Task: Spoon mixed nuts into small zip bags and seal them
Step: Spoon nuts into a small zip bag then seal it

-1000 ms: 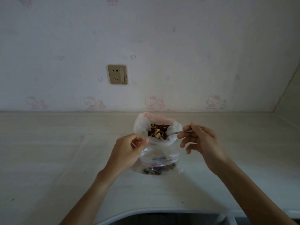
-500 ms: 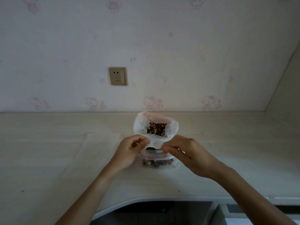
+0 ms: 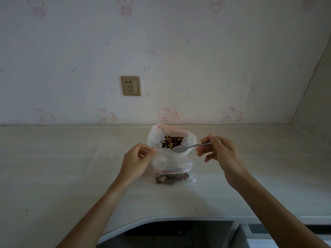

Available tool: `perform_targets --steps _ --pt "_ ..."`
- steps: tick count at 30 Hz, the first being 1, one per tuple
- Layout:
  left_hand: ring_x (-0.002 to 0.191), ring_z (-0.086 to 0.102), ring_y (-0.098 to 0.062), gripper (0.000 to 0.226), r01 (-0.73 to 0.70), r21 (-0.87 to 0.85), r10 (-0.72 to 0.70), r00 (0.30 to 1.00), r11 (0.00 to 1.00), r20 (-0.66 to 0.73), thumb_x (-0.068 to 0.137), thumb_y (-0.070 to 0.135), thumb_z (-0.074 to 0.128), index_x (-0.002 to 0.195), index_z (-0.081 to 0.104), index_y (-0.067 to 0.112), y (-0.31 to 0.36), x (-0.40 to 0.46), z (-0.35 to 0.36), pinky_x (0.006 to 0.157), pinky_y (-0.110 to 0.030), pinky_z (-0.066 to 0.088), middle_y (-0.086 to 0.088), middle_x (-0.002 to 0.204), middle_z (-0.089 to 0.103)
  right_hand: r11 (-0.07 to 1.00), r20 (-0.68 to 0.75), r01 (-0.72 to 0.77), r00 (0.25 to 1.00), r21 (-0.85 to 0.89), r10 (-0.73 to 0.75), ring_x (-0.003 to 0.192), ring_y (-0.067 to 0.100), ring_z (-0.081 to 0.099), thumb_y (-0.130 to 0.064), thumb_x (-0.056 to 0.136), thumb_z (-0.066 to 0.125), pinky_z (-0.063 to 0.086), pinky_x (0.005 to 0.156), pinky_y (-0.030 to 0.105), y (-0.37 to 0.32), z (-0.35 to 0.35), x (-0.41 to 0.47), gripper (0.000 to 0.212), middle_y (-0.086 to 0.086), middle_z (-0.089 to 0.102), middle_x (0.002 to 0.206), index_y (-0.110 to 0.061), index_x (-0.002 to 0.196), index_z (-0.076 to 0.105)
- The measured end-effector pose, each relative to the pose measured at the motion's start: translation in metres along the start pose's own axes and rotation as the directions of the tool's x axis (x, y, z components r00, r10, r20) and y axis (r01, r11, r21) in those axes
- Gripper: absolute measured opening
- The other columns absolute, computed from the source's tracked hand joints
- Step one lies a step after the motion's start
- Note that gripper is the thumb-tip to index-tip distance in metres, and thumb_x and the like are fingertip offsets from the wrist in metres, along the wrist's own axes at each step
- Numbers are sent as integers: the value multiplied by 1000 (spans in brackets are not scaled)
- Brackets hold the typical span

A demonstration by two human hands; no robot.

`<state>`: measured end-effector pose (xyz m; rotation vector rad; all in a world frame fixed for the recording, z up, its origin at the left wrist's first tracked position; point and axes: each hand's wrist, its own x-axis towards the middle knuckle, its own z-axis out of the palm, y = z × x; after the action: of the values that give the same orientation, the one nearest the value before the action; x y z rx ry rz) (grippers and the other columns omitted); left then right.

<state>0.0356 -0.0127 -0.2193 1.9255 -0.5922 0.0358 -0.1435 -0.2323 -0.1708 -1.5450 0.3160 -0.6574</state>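
A large clear plastic bag [image 3: 154, 138] stands open at the middle of the counter, with mixed nuts [image 3: 172, 141] showing inside. In front of it a small zip bag [image 3: 172, 162] with a red seal strip holds some nuts at its bottom. My left hand [image 3: 136, 162] pinches the small bag's left upper edge. My right hand [image 3: 221, 151] holds a metal spoon [image 3: 186, 148] by the handle. The spoon's bowl looks empty and hovers at the front rim of the large bag, above the small bag's mouth.
A pale counter [image 3: 53, 167] runs along a wall with a socket plate [image 3: 130, 85]. A sheet of clear plastic [image 3: 100, 161] lies flat to the left of my left hand. The counter's front edge curves inward below my arms.
My right hand has lifted away from the small bag's mouth and moved right and up, so the spoon now shows near the large bag's rim. My left hand keeps its pinch.
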Motion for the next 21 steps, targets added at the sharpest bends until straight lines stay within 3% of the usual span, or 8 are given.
perform_targets --steps 2,4,7,9,12,16,21 --pt "77 64 -1 41 85 -8 -85 992 996 -95 89 53 74 113 59 23 2 9 3 62 -11 42 7 90 69 999 -45 -48 998 10 48 76 28 74 -31 110 44 54 58 33 2 1 9 39 16 78 85 -4 98 70" --pt "84 61 1 62 132 -13 -133 987 991 -87 89 59 71 131 49 20 3 19 9 65 -13 40 7 103 67 997 -58 -74 996 -17 73 77 28 74 -33 110 43 54 59 34 3 7 17 39 14 78 85 -5 100 69" --pt "96 61 -10 81 178 -12 -179 982 984 -57 89 65 67 147 41 16 6 37 19 73 -21 41 3 124 62 993 -59 -71 996 -98 66 76 26 73 -33 110 42 53 60 36 4 17 26 39 10 78 84 -6 99 69" --pt "102 59 -14 86 200 -14 -201 978 980 -55 87 67 68 150 40 15 6 46 24 81 -26 43 3 126 59 981 -57 -47 998 -191 36 75 25 72 -32 110 42 53 59 36 6 23 31 39 9 78 82 -7 97 69" --pt "99 62 -14 77 198 16 -197 979 980 -54 86 64 71 142 50 16 1 51 29 81 -29 47 7 117 62 946 -70 -26 998 -325 4 67 19 71 -32 110 42 49 55 24 10 27 40 41 6 77 75 -9 90 69" --pt "87 65 -6 40 106 105 -106 994 989 -6 87 53 74 114 63 26 -6 50 30 69 -26 51 15 96 67 932 -71 -11 997 -363 -16 58 12 68 -30 111 41 46 49 14 19 31 51 43 5 75 68 -9 85 69" --pt "90 70 -11 30 33 50 -35 998 998 53 88 39 78 113 67 25 -3 46 31 82 -41 60 10 97 73 944 -37 -19 999 -329 7 59 19 69 -26 111 42 45 48 15 33 45 62 43 11 76 72 -5 86 70"
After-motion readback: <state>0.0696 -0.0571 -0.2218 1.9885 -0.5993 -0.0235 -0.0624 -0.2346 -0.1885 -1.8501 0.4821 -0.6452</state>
